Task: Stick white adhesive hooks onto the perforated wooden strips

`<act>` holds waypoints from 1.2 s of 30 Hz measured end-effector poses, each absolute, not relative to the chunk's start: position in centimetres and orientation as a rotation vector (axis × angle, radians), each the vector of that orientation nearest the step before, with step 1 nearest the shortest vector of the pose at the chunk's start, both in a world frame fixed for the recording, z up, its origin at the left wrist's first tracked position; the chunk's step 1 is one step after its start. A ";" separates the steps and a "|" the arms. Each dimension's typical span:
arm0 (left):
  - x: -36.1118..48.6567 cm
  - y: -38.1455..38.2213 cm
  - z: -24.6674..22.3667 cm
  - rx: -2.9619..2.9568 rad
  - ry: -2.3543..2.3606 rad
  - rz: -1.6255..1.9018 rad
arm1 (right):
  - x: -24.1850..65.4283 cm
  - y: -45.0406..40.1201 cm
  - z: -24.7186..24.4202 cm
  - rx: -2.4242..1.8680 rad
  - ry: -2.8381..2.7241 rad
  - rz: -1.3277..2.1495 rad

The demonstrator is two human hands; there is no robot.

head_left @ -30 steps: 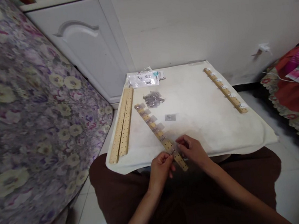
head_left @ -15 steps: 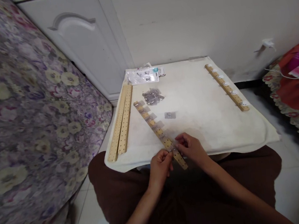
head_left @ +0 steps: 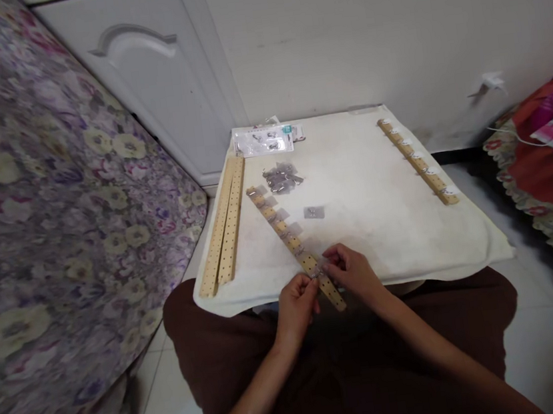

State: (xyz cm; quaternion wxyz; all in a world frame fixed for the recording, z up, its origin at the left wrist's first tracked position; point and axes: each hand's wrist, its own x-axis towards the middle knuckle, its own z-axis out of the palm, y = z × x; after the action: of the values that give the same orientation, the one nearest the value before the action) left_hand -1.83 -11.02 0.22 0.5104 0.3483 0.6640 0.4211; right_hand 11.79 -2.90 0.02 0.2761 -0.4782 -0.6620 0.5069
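A narrow tan perforated strip (head_left: 274,224) lies slantwise on the cloth, its near end jutting past the table's front edge. Several small translucent cards with metal bits are set along it. Near its lower end, my left hand (head_left: 296,305) is closed, fingers pinching the strip's left edge. From the other side my right hand (head_left: 355,274) pinches a small translucent card (head_left: 321,266) against the strip. The tips of both hands are partly hidden. A single card with a shiny metal piece (head_left: 314,212) lies farther up, and a pile of similar cards (head_left: 282,178) sits beyond it.
Two longer perforated strips (head_left: 224,233) lie side by side at the left. Another strip with white tabs (head_left: 417,161) rests at the right. Clear packaging (head_left: 263,140) is at the back left. White cloth (head_left: 353,177) covers the table, which stands against a wall (head_left: 335,32).
My right fingers have shifted slightly, and the card at their tips shows more plainly over the strip. My left hand keeps its place. The view has moved a little.
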 end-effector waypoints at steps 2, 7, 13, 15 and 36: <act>-1.8 -11.0 0.2 0.836 1.600 1.012 | 11.8 -2.8 0.0 -1.289 -1.806 1.330; -1.7 -10.8 0.3 0.833 1.605 1.000 | 11.7 -2.6 -0.1 -1.316 -1.824 1.304; -1.7 -10.7 0.6 0.819 1.615 0.978 | 11.6 -2.5 0.0 -1.335 -1.837 1.279; -1.7 -10.7 0.6 0.814 1.616 0.976 | 11.5 -2.4 0.1 -1.345 -1.846 1.271; -1.8 -10.8 0.6 0.864 1.648 1.003 | 11.2 -2.4 0.4 -1.345 -1.808 1.347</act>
State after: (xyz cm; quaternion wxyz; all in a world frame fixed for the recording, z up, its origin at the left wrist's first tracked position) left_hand -1.82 -10.76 0.61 0.4914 0.3559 0.6790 0.4132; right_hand 11.19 -2.40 0.41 0.2554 -0.4954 -0.6658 0.4961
